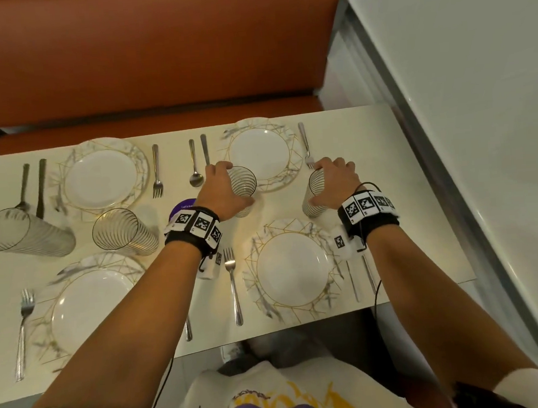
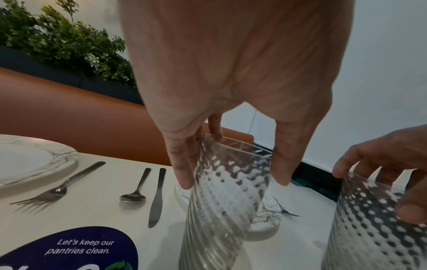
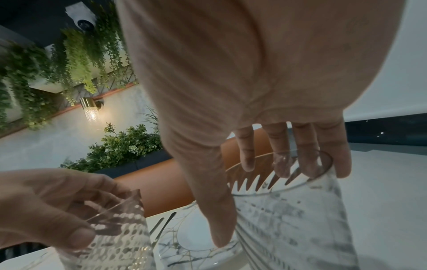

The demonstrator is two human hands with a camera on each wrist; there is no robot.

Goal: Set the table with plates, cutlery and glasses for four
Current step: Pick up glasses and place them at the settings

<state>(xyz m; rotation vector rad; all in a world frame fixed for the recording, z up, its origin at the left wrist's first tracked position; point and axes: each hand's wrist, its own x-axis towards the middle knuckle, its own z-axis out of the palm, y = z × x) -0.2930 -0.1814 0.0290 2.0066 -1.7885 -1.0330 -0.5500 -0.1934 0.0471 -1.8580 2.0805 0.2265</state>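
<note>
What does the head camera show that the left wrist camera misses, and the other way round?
Only the head view shows all four plates, including the near right plate, and two more glasses standing at the left.

Only the left wrist view shows the green plants behind the bench and the sticker's words.

Both show the left hand gripping a ribbed glass, and the right hand gripping another.

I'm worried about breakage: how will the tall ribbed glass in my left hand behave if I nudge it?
The glass in the left hand looks tall and narrow, so probably tippy. Thin clear walls suggest fragile. Its ribbed sides may help grip.
</note>
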